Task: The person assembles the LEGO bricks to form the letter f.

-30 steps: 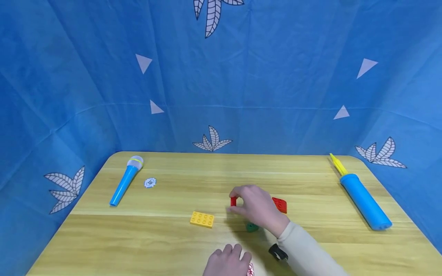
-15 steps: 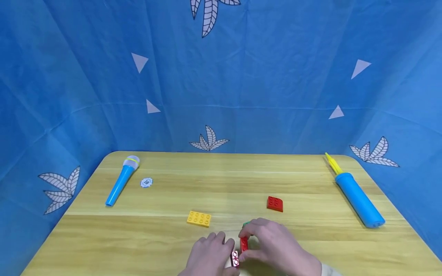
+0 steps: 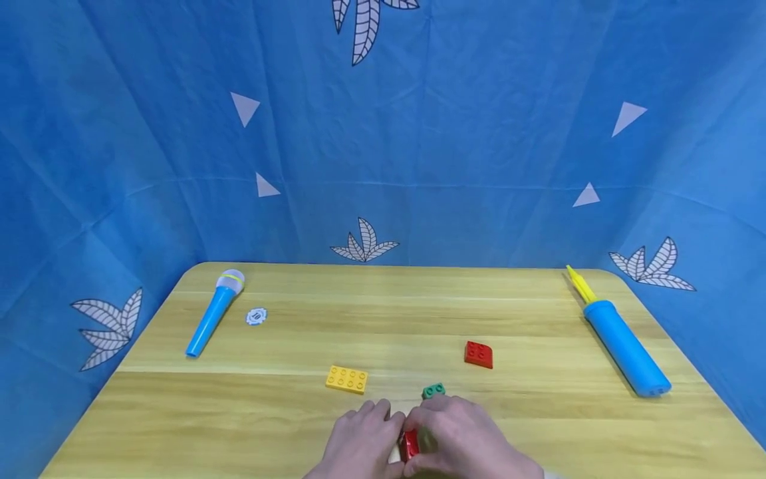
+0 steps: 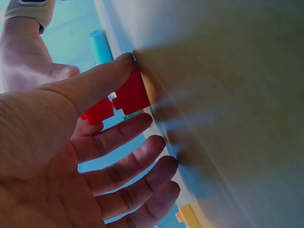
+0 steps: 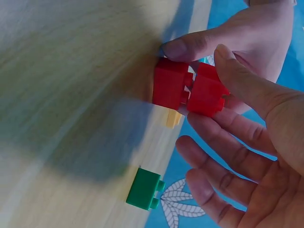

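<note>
Two red toy bricks are between my hands at the front of the table. My left hand holds the lower red brick against the tabletop, with the thumb on one side and the index finger on the other. My right hand pinches the upper red brick between thumb and fingers. It sits right over the lower brick's studs, slightly tilted, with a small gap showing. A green brick stands just beyond my right hand. From the head view, my fingers mostly hide the lower brick.
A yellow brick lies left of centre, and a red brick with one rounded corner lies to the right. A toy microphone and a poker chip lie at the left. The blue pump lies along the right side.
My right hand has brought a red brick from mid-table toward me, to the brick at my left hand. The green brick has come into fuller view.
</note>
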`<action>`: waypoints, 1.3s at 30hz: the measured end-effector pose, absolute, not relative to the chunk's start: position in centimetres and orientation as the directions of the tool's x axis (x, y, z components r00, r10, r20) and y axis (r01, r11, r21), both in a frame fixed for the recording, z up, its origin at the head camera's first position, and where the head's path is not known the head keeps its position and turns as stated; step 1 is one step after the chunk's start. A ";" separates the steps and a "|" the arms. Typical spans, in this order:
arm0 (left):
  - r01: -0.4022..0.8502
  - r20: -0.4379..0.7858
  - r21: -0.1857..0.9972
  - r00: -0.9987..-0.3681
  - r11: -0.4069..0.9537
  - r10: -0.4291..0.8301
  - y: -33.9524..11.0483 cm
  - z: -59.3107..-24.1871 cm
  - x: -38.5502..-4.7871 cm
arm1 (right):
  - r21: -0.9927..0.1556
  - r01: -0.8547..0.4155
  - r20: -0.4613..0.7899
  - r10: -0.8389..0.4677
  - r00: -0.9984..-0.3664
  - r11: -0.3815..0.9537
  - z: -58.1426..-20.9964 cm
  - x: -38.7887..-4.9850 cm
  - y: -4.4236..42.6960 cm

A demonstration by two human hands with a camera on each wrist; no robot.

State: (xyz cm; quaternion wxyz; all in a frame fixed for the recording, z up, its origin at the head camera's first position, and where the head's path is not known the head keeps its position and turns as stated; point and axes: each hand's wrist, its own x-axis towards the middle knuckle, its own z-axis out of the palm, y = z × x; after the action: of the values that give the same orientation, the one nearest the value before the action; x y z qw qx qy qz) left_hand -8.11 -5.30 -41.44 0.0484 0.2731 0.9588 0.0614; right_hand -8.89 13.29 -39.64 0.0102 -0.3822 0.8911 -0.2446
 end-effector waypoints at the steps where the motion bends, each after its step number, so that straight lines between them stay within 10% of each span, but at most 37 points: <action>1: 0.521 -0.055 0.155 -0.844 0.840 0.533 -5.3 -41.5 -8.1 | -0.436 -0.677 0.170 -0.684 -0.709 0.593 -39.7 -8.9 13.3; 39: 0.560 0.045 0.269 -0.820 0.783 0.571 -5.5 -42.1 -8.2 | -0.389 -0.621 0.166 -0.612 -0.774 0.680 -40.4 -8.7 13.1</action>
State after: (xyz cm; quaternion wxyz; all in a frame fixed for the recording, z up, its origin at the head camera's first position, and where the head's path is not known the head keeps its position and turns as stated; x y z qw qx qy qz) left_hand -8.15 -5.45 -42.12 0.0196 0.2997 0.9441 0.1361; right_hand -8.71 13.12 -40.45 -0.0112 -0.3363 0.9165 -0.2164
